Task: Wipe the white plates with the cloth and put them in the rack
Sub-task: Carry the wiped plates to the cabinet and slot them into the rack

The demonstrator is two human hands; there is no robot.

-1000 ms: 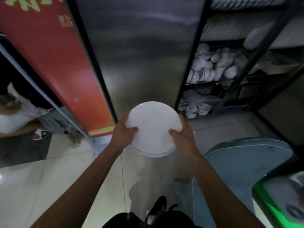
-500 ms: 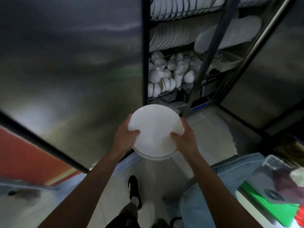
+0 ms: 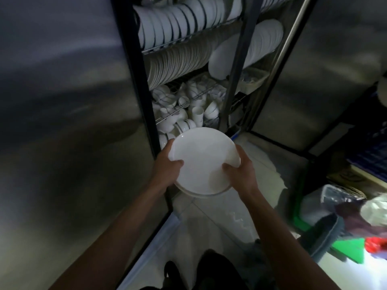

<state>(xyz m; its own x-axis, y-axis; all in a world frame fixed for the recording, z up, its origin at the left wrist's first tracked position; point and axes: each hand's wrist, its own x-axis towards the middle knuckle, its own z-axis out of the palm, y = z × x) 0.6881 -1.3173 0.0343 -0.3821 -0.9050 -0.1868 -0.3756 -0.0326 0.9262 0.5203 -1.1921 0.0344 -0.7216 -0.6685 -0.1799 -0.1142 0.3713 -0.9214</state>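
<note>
I carry a small stack of white plates (image 3: 201,162) in front of me with both hands. My left hand (image 3: 168,164) grips the stack's left rim, thumb on top. My right hand (image 3: 241,172) grips the right rim the same way. The open rack (image 3: 232,84) stands straight ahead, its wire shelves full of upright white plates (image 3: 178,59) and bowls (image 3: 173,21). Lower shelves hold cups and small bowls (image 3: 188,109). No cloth is in sight.
A steel cabinet door (image 3: 69,122) fills the left side, another steel panel (image 3: 326,65) the right. A grey bin (image 3: 322,233), a clear tub (image 3: 335,197) and green and red items (image 3: 354,248) lie at the lower right. My shoes (image 3: 173,273) stand on pale floor tiles.
The view has swung right and closer to the rack, which now stands directly ahead. Both hands keep the same hold on the plates. The red panel has left the view.
</note>
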